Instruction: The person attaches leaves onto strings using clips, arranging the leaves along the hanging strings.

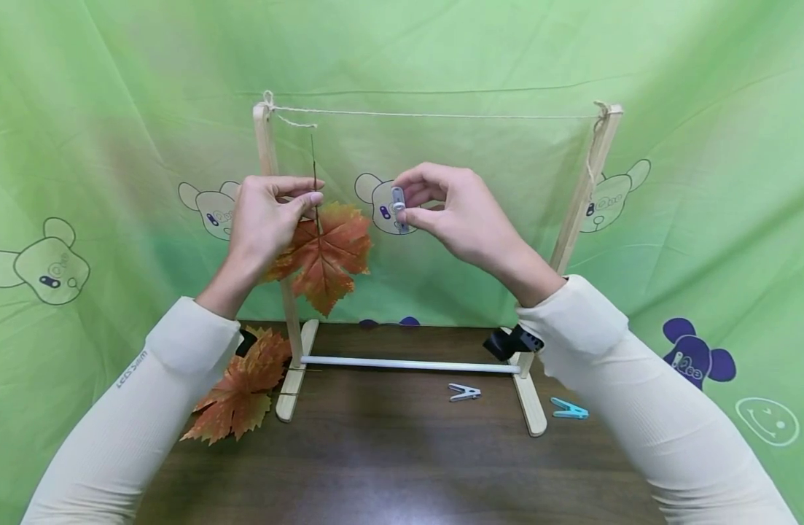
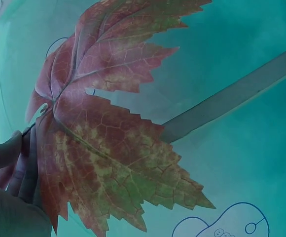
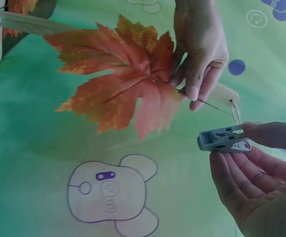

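An orange-red artificial maple leaf [image 1: 329,255] hangs from my left hand [image 1: 267,215], its thin dark stem pinched between thumb and fingers and pointing up. In the left wrist view the leaf [image 2: 103,133] spreads wide beside the fingers. My right hand [image 1: 457,211] pinches a grey clothespin [image 1: 399,208] between thumb and fingertips, level with the leaf and to its right. The right wrist view shows the clothespin [image 3: 222,139] close to the leaf's stem. Above both hands, a twine line [image 1: 441,114] runs between the two posts of a wooden frame.
More orange leaves [image 1: 244,386] lie on the brown table [image 1: 388,445] at the left, by the frame's foot [image 1: 297,379]. A grey clothespin [image 1: 464,392] and a blue clothespin [image 1: 569,409] lie at the right. A white bar [image 1: 408,364] joins the frame's feet. Green patterned cloth hangs behind.
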### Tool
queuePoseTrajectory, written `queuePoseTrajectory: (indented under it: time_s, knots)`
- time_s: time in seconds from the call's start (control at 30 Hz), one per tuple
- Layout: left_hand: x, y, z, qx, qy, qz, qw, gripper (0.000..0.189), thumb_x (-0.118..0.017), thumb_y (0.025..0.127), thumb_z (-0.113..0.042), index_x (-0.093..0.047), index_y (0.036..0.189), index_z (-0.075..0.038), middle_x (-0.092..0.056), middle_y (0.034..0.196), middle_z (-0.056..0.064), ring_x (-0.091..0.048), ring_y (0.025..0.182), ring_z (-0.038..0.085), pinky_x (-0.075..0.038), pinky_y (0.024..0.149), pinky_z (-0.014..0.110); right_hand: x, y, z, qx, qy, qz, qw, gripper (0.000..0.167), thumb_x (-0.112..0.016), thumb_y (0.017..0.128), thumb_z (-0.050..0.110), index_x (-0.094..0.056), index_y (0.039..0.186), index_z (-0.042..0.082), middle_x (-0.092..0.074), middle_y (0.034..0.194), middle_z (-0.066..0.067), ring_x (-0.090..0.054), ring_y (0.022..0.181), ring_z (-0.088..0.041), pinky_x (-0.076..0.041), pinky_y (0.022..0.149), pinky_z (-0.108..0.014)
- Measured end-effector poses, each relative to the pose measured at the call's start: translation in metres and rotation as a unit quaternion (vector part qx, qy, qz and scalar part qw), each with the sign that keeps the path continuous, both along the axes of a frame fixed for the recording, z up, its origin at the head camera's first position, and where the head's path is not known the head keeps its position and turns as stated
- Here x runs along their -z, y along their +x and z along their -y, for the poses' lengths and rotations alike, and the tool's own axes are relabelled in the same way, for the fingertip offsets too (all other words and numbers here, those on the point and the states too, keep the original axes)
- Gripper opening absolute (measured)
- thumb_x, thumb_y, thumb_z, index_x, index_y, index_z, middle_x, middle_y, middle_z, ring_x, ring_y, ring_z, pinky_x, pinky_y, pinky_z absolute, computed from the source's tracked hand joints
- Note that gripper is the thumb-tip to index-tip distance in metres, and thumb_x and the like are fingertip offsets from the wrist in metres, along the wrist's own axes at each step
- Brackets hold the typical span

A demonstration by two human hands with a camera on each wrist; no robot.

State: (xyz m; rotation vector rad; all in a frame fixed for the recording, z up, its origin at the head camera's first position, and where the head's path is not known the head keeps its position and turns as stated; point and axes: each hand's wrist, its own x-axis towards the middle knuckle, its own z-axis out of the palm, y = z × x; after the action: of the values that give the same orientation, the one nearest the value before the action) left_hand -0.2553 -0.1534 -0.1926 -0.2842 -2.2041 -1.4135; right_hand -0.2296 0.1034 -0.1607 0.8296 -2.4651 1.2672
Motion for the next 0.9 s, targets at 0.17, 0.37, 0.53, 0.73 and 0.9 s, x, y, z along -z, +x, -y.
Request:
queuePoseTrajectory:
  time_s: [0.17, 0.37, 0.53, 0.73, 0.9]
  knots:
    - [-0.001, -0.002, 0.0, 0.01, 0.011, 0.004, 0.9999, 0.021, -0.076, 0.096, -0.009, -0.08, 0.116, -0.002, -0.078, 0.114, 0.02, -0.071, 0.07, 0.001, -0.059, 0.065, 0.016, -0.012, -0.005, 0.011, -0.012, -0.017, 0.004, 0.9998, 0.031, -0.075, 0.094, 0.004, -0.071, 0.124, 0.004, -0.075, 0.113, -0.013, -0.071, 0.103, -0.02, -0.055, 0.089, -0.026]
    - [-0.003, 0.0, 0.0, 0.008, 0.004, 0.013, 0.9999, 0.022, -0.076, 0.097, -0.011, -0.08, 0.117, -0.004, -0.078, 0.114, 0.018, -0.071, 0.072, 0.002, -0.059, 0.065, 0.016, -0.025, -0.008, 0.023, -0.025, -0.04, 0.005, 0.9989, 0.031, -0.074, 0.094, 0.002, -0.071, 0.125, 0.005, -0.075, 0.113, -0.01, -0.072, 0.102, -0.016, -0.057, 0.093, -0.031]
    - [-0.003, 0.0, 0.001, 0.004, -0.005, 0.016, 0.9999, 0.023, -0.075, 0.097, -0.013, -0.08, 0.118, -0.004, -0.078, 0.115, 0.017, -0.071, 0.073, 0.003, -0.059, 0.066, 0.016, -0.032, -0.013, 0.033, -0.039, -0.077, 0.015, 0.9962, 0.03, -0.074, 0.093, 0.001, -0.071, 0.123, 0.003, -0.076, 0.113, -0.012, -0.074, 0.101, -0.016, -0.058, 0.094, -0.032]
    - [-0.003, -0.001, 0.001, 0.004, -0.008, 0.017, 0.9998, 0.024, -0.074, 0.098, -0.014, -0.079, 0.119, -0.004, -0.079, 0.115, 0.017, -0.071, 0.075, 0.004, -0.059, 0.066, 0.017, -0.043, -0.017, 0.044, -0.055, -0.111, 0.019, 0.9922, 0.028, -0.073, 0.093, -0.003, -0.071, 0.121, 0.0, -0.076, 0.11, -0.013, -0.074, 0.098, -0.017, -0.057, 0.093, -0.03]
    - [-0.005, -0.001, -0.001, 0.005, -0.002, 0.02, 0.9998, 0.023, -0.075, 0.098, -0.014, -0.079, 0.119, -0.004, -0.079, 0.112, 0.017, -0.071, 0.073, 0.005, -0.059, 0.065, 0.018, -0.054, -0.017, 0.054, -0.07, -0.136, 0.013, 0.9882, 0.024, -0.073, 0.093, -0.005, -0.071, 0.117, 0.0, -0.076, 0.104, -0.009, -0.074, 0.096, -0.019, -0.056, 0.096, -0.029]
